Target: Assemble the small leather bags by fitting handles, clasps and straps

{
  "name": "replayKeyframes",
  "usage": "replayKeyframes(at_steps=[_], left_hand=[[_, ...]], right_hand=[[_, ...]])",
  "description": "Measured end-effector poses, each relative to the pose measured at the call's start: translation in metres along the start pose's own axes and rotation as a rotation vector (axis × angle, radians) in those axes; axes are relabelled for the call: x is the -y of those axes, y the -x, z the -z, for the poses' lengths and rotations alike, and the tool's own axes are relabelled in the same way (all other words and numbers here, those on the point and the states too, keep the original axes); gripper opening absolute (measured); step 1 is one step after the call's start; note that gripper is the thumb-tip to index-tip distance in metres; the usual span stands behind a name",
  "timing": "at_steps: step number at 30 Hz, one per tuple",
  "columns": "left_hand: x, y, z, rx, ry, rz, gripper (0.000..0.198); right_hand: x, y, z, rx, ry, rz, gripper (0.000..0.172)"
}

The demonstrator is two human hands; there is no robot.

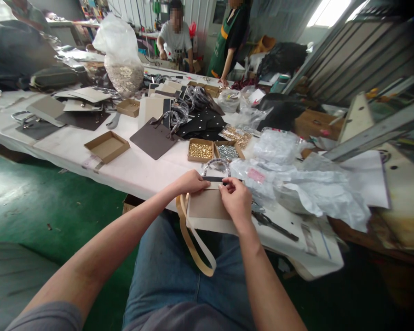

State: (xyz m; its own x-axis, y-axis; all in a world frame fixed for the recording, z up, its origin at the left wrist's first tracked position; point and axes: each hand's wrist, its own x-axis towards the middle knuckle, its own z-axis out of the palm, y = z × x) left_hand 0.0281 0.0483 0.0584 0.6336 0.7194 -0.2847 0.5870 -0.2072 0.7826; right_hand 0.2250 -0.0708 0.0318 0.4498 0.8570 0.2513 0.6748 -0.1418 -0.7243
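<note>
A beige bag panel (pixel 207 204) lies at the front edge of the table, with a dark strip (pixel 214 179) along its far edge. Beyond that strip rises a bag handle (pixel 216 163) in clear wrapping. My left hand (pixel 192 181) is closed at the panel's upper left corner, fingertips on the strip. My right hand (pixel 237 197) pinches with thumb and fingers at the strip's right part; anything small between them is hidden. From the panel's left side a pale tape (pixel 196 248) hangs in a loop over my lap.
Just beyond are cardboard trays of gold hardware (pixel 200 150) and silver hardware (pixel 227 151). An empty cardboard tray (pixel 106 146) and a brown bag panel (pixel 153 138) lie left. Plastic bags (pixel 279 147) and a dark tool (pixel 275 226) lie right. Two people (pixel 175 39) are across the table.
</note>
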Motion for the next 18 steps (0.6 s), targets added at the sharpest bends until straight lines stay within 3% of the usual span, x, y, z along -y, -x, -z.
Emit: replayKeyframes(at_steps=[6, 10, 13, 18], left_hand=[[0.006, 0.000, -0.001, -0.013, 0.019, -0.032, 0.053], [0.005, 0.000, -0.002, -0.006, 0.040, -0.014, 0.052], [0.006, 0.000, -0.004, -0.003, 0.048, -0.025, 0.054], [0.012, 0.001, -0.006, -0.019, 0.045, -0.050, 0.053]], right_hand=[[-0.009, -0.018, 0.002, 0.053, -0.036, -0.146, 0.046], [-0.014, -0.026, 0.005, 0.071, 0.021, -0.128, 0.058], [-0.011, -0.029, 0.007, 0.131, 0.093, -0.070, 0.049], [-0.004, -0.031, 0.005, 0.123, 0.086, 0.142, 0.036]])
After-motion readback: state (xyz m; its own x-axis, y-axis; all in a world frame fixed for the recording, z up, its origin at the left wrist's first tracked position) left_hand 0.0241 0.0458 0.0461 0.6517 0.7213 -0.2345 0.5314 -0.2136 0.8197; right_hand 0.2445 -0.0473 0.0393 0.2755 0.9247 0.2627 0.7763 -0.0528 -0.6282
